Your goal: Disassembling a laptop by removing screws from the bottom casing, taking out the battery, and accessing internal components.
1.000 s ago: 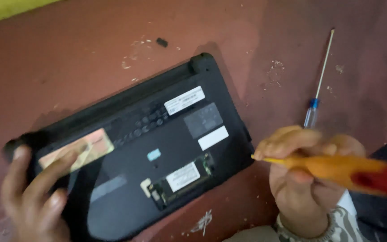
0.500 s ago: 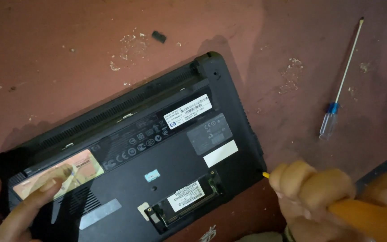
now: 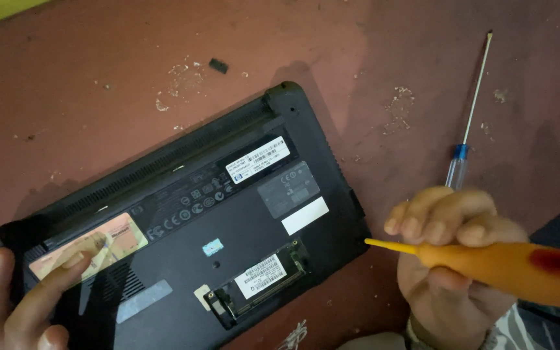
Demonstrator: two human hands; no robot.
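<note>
Black laptop (image 3: 183, 227) lies bottom-up and skewed on the reddish-brown bench (image 3: 85, 78), hinge edge toward the far side, its near-left part running off the near edge of frame. Underside up puts the labels, vents and the open memory bay (image 3: 257, 285) within reach; the bay's cover is off and a labelled module sits in the slot.

Left hand (image 3: 14, 304) rests flat on the laptop's left corner, fingers spread across the pale orange sticker (image 3: 89, 249), thumb wrapped round the edge. It is holding nothing, just pinning the case, probably so it doesn't slide or spin on the bench.

Right hand (image 3: 455, 259) is closed around the orange screwdriver (image 3: 507, 262), fingers curled over the handle. Its thin yellow shaft points left and the tip sits right at the laptop's right edge, near the corner. Can't tell whether the tip is seated in a screw or a seam; too small.

Second screwdriver (image 3: 468, 129), clear handle with a blue band, lies unused on the bench beyond the right hand, well apart from the laptop, shaft pointing to the far edge. Looks parked within grab range.

Small black piece (image 3: 218, 65) lies loose on the bench toward the far edge, beyond the hinge; could be a rubber foot or cap, can't confirm. Pale crumbs and scuffs are scattered around it.
</note>
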